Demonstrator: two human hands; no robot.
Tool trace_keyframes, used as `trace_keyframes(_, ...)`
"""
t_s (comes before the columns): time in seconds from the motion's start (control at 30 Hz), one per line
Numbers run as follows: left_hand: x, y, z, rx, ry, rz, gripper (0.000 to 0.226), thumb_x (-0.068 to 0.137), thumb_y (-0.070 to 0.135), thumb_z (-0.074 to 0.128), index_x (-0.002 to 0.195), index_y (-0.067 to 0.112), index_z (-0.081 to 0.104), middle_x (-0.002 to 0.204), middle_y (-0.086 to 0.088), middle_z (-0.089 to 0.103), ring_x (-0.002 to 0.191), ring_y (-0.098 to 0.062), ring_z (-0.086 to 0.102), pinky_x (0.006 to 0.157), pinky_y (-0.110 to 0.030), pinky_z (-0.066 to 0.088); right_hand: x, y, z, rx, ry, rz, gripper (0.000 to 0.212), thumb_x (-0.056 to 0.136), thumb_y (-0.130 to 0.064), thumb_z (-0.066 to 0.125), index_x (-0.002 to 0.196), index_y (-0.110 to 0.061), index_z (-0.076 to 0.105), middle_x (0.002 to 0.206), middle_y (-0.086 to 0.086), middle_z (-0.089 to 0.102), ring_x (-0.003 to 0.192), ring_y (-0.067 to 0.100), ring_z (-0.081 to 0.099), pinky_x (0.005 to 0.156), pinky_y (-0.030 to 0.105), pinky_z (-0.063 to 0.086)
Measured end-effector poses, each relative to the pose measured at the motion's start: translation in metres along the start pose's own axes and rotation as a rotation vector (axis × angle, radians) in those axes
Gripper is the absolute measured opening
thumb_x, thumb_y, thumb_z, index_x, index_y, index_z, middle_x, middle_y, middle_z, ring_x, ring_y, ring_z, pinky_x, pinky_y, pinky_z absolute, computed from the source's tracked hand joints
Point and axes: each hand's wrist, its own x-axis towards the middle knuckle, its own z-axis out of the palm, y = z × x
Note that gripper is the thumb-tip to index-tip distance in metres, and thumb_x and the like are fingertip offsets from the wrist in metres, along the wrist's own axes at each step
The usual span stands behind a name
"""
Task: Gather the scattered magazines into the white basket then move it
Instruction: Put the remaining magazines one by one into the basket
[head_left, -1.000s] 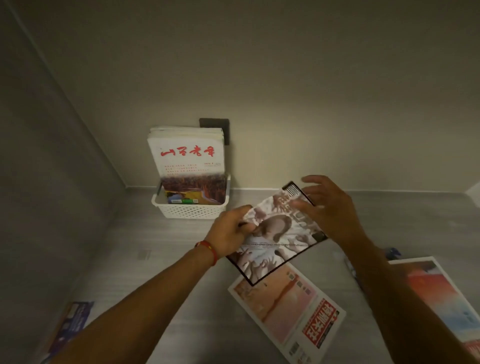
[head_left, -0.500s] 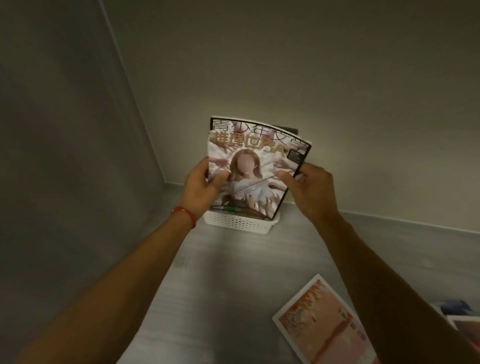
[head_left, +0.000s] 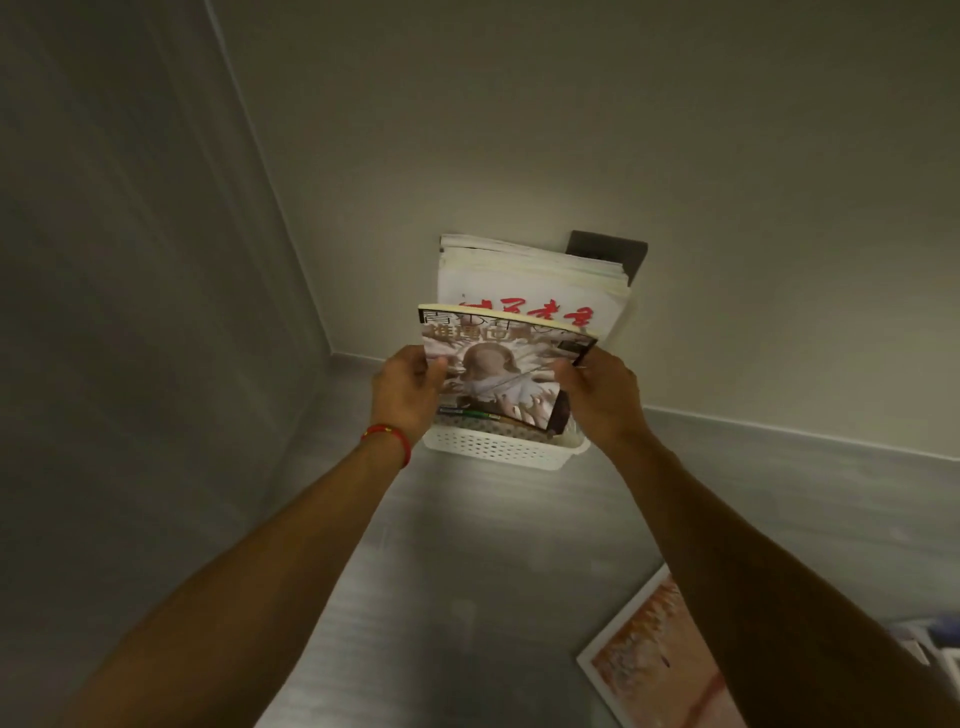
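Observation:
A white perforated basket (head_left: 498, 452) stands on the grey surface against the back wall. Inside it lean upright magazines, the front one white with red characters (head_left: 530, 291). In front of these I hold a magazine with a figure on its cover (head_left: 493, 374), its lower edge down inside the basket. My left hand (head_left: 405, 395) grips its left edge and my right hand (head_left: 597, 400) grips its right edge. An orange-pink magazine (head_left: 654, 654) lies flat at the lower right.
A dark plate (head_left: 613, 254) is fixed to the back wall behind the basket. A grey side wall (head_left: 156, 312) closes the left. More magazine edges (head_left: 935, 644) show at the far right border.
The held magazine was lifted off the surface, turned upright and has come down into the basket in front of the white one. The view has shifted left and nearer the basket.

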Motion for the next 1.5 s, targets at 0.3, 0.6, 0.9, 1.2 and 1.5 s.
trace_keyframes(0.3,0.003,0.003,0.023,-0.117,0.083,-0.073,0.021,0.090,0.008,0.064,0.109,0.014,0.057,0.108,-0.012,0.072,0.102,-0.027,0.069,0.093,-0.048,0.056,-0.012,0.001,0.021,0.433,-0.132,0.286,0.057,0.079,-0.002,0.060,0.131,-0.025,0.054,0.120,0.000,0.068,0.110,0.020,0.065,0.098,0.043,0.053)
trace_keyframes(0.6,0.005,0.001,0.026,-0.160,0.067,-0.200,0.042,0.087,-0.006,0.060,0.123,0.013,0.050,0.110,-0.006,0.063,0.109,-0.029,0.061,0.093,-0.042,0.055,-0.009,0.005,0.013,0.576,-0.193,0.324,0.051,0.083,0.005,0.060,0.125,-0.021,0.045,0.119,0.001,0.066,0.108,0.016,0.064,0.085,0.036,0.056)
trace_keyframes(0.9,-0.135,-0.006,0.054,0.219,0.017,0.097,0.050,0.079,-0.008,0.059,0.125,0.012,0.057,0.128,-0.012,0.056,0.111,-0.027,0.059,0.095,-0.041,0.053,-0.141,0.161,-0.085,-0.066,-0.151,0.189,0.030,0.089,-0.001,0.059,0.115,-0.012,0.068,0.120,0.008,0.068,0.104,0.025,0.066,0.088,0.022,0.043)
trace_keyframes(1.2,-0.286,-0.013,0.173,0.465,-0.668,0.080,0.045,0.086,0.014,0.059,0.130,0.019,0.059,0.139,-0.002,0.053,0.132,-0.021,0.045,0.114,-0.035,0.034,-0.303,0.249,-0.132,-0.517,-0.365,0.521,0.056,0.082,-0.058,0.059,0.129,-0.027,0.048,0.128,0.002,0.050,0.118,0.020,0.049,0.096,0.040,0.048)
trace_keyframes(1.5,-0.319,-0.008,0.184,0.557,-0.689,0.138,0.049,0.086,0.012,0.052,0.134,0.018,0.051,0.143,-0.005,0.048,0.134,-0.026,0.045,0.113,-0.037,0.039,-0.304,0.246,-0.147,-0.344,-0.294,0.444,0.019,0.093,-0.034,0.056,0.108,-0.022,0.053,0.108,0.001,0.059,0.096,0.016,0.063,0.087,0.035,0.057)
